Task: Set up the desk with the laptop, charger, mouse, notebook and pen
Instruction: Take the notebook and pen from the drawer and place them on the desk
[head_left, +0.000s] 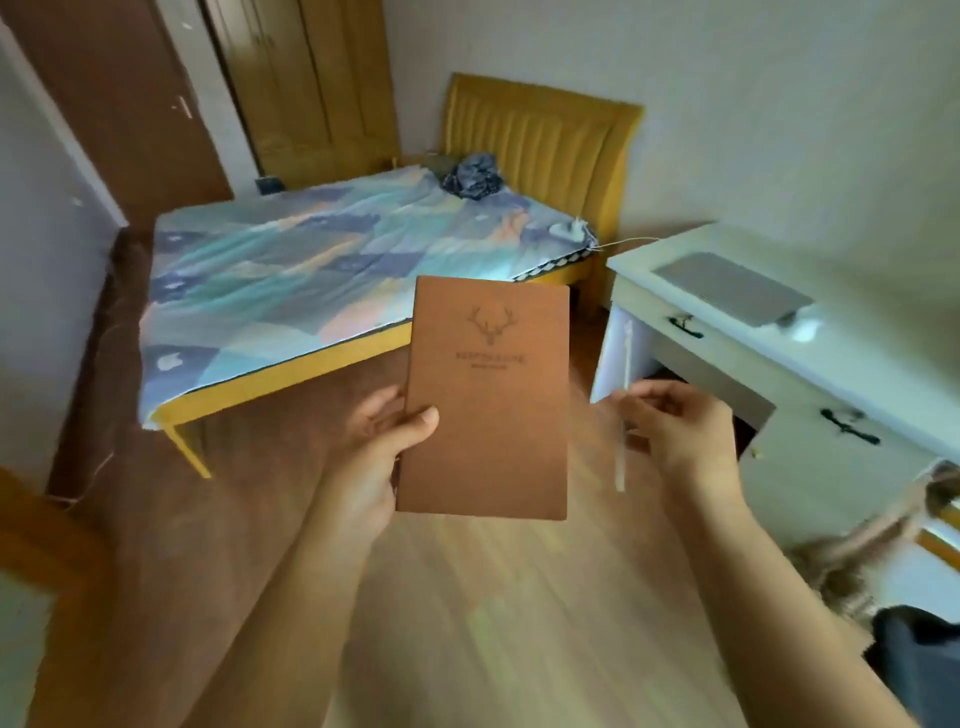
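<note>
My left hand (382, 457) grips the brown deer-embossed notebook (485, 400), right hand (675, 431) pinches a thin white pen (623, 405) — loose pinch, could slip before the white desk (727, 364) at 2 o'clock.

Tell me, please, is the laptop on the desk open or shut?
Shut: the laptop lies flat on the desk, lid down, no screen showing.
</note>
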